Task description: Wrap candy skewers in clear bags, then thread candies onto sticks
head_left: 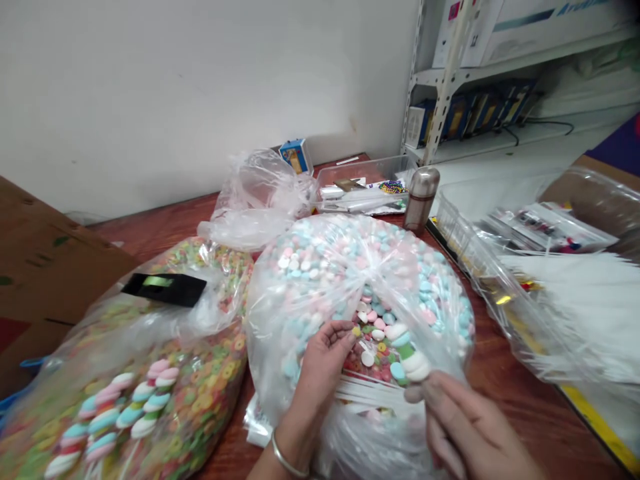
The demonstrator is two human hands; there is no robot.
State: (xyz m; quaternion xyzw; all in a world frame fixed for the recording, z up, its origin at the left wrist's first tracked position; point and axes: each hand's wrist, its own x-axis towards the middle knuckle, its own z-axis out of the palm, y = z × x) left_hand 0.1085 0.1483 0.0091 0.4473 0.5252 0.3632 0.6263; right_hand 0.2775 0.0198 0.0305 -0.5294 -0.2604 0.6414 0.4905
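Note:
My right hand (457, 413) is closed around the low end of a candy skewer (411, 357) stacked with white, light-blue and green pieces. The skewer leans over an opening in a large clear bag of pastel candies (300, 307). My left hand (323, 363) pinches a small yellow candy ring (356, 331) between thumb and finger, left of the skewer and apart from it. Under the hands lie loose pink, white and blue candies, small coloured rings and several white sticks (377, 395). A metal bracelet (285, 457) circles my left wrist.
On the left is a bag of coloured candy rings (215, 380), with several filled skewers (103, 417) on it. Behind stand crumpled plastic bags (265, 193), a clear tray (330, 177) and a metal flask (421, 200). A clear bin (480, 267) of white sticks stands right.

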